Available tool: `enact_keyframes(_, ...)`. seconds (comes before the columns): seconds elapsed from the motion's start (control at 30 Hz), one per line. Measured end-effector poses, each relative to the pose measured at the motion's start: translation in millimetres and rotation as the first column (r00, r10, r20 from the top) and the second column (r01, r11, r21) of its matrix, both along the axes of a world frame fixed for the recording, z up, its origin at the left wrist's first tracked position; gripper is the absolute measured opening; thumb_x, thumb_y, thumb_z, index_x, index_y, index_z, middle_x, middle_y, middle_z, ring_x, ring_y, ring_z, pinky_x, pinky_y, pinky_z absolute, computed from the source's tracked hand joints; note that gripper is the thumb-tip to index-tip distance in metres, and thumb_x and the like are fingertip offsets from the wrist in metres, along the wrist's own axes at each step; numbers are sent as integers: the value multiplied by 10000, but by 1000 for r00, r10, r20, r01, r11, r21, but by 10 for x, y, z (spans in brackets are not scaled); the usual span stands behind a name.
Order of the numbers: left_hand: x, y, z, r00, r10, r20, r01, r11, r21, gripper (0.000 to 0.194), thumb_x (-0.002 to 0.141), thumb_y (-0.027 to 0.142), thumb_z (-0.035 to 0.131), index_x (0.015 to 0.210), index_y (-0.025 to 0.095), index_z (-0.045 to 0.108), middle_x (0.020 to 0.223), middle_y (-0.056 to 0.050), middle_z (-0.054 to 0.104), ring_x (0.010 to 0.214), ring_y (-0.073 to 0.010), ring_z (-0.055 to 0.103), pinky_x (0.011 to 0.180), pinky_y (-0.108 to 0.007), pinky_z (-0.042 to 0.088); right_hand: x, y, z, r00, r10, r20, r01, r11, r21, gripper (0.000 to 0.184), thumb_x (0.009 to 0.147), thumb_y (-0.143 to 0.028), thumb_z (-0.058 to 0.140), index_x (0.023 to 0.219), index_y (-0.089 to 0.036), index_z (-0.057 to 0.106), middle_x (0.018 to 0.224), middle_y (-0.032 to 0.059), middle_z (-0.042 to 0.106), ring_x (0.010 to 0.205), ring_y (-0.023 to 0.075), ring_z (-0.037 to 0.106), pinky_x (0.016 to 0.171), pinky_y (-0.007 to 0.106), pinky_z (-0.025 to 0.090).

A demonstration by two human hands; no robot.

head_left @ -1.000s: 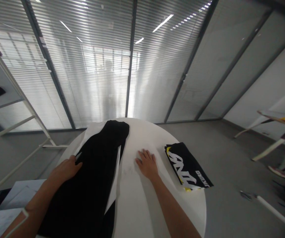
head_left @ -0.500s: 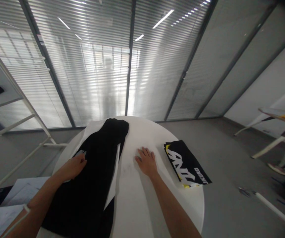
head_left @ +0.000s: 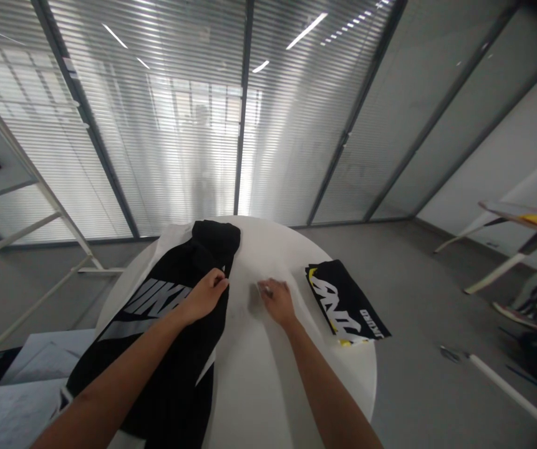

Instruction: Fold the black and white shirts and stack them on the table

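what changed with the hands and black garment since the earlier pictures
The left hand moved right across the black garment, and grey lettering is now uncovered; whether that hand grips fabric is unclear. The right hand, flat before, is now curled. The folded cloth stayed on the table.

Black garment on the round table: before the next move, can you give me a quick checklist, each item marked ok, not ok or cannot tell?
1. Left hand over the black garment: ok, near its right edge.
2. Left fingers gripping fabric: cannot tell, too blurred.
3. Right hand clear of both cloths: ok, between them.
4. Black garment spread smooth: not ok, bunched at the far end.
5. Pale lettering fully visible: not ok, left arm covers part.
6. Folded cloth wholly within the table: not ok, it overhangs the edge.
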State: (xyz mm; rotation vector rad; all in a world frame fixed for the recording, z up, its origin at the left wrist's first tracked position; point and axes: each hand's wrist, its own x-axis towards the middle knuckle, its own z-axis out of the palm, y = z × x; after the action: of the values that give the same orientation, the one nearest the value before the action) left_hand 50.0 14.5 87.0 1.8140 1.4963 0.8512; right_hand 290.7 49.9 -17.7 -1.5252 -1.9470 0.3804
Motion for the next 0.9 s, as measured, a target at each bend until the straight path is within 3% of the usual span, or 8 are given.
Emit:
enact_keyframes(0.13, 616, 45, -13, 991, 64, 120, -66, 998, 11, 150, 889, 313, 432, 820, 205, 511, 849, -31, 590, 829, -168, 568, 785, -289, 447, 169, -6, 37, 874, -29, -486, -18, 996, -91, 356, 821, -349, 458, 1031, -180, 692, 916, 80, 740, 917, 228, 678, 928, 405, 471)
enact_keyframes(0.3, 1297, 1, -128, 959, -10, 283, 51, 989, -137, 116, 891, 292, 448, 842, 195, 488, 817, -38, 578, 725, -154, 594, 699, -291, 480, 440, -90, 51, 657, -93, -748, -63, 982, -177, 423, 809, -454, 493, 1034, -151, 682, 854, 91, 712, 817, 241, 670, 754, 359, 506)
enact_keyframes(0.43, 1467, -66, -267, 917, -132, 376, 296, 858, -420, 153, 911, 289, 393, 972, 184, 486, 799, -18, 577, 559, -131, 599, 556, -276, 476, 539, -141, 81, 536, -116, -836, -156, 960, -233, 458, 793, -506, 555, 1062, -156, 674, 828, 62, 681, 760, 219, 639, 703, 329, 478)
enact_keyframes(0.5, 1384, -104, -299, 906, -254, 338, 386, 825, -413, 178, 903, 296, 407, 962, 172, 521, 817, -30, 600, 624, -143, 628, 589, -272, 484, 524, -165, 144, 577, -89, -812, -220, 940, -260, 453, 806, -517, 564, 1082, -174, 672, 855, 48, 670, 785, 211, 626, 719, 320, 467)
enact_keyframes(0.6, 1084, -173, -272, 906, -404, 128, 423, 869, -255, 175, 879, 279, 445, 946, 176, 569, 884, -53, 658, 763, -174, 652, 693, -285, 483, 462, -214, 262, 746, 46, -665, -298, 915, -271, 436, 817, -474, 600, 1162, -211, 648, 983, 40, 663, 906, 212, 607, 811, 324, 456)
enact_keyframes(0.67, 831, -236, -221, 914, -401, -70, 382, 905, -186, 195, 886, 296, 434, 932, 184, 587, 893, -65, 678, 826, -201, 655, 739, -306, 475, 419, -240, 312, 849, 137, -510, -308, 913, -268, 475, 797, -421, 640, 1229, -228, 610, 1048, 37, 655, 959, 214, 595, 872, 341, 447)
enact_keyframes(0.73, 600, -324, -170, 899, -348, -266, 296, 930, -217, 247, 898, 350, 419, 946, 186, 598, 895, -85, 688, 828, -230, 661, 732, -332, 475, 392, -249, 319, 915, 169, -366, -276, 925, -262, 478, 795, -345, 630, 1258, -233, 586, 1072, 37, 657, 962, 211, 597, 903, 360, 444)
enact_keyframes(0.9, 409, -666, -140, 787, -359, -501, 207, 920, -333, 365, 907, 416, 378, 1012, 163, 620, 960, -146, 703, 907, -308, 676, 764, -403, 493, 431, -192, 243, 983, 95, -156, -125, 973, -195, 372, 819, -229, 520, 1175, -235, 629, 1129, 47, 666, 1035, 204, 601, 973, 368, 422)
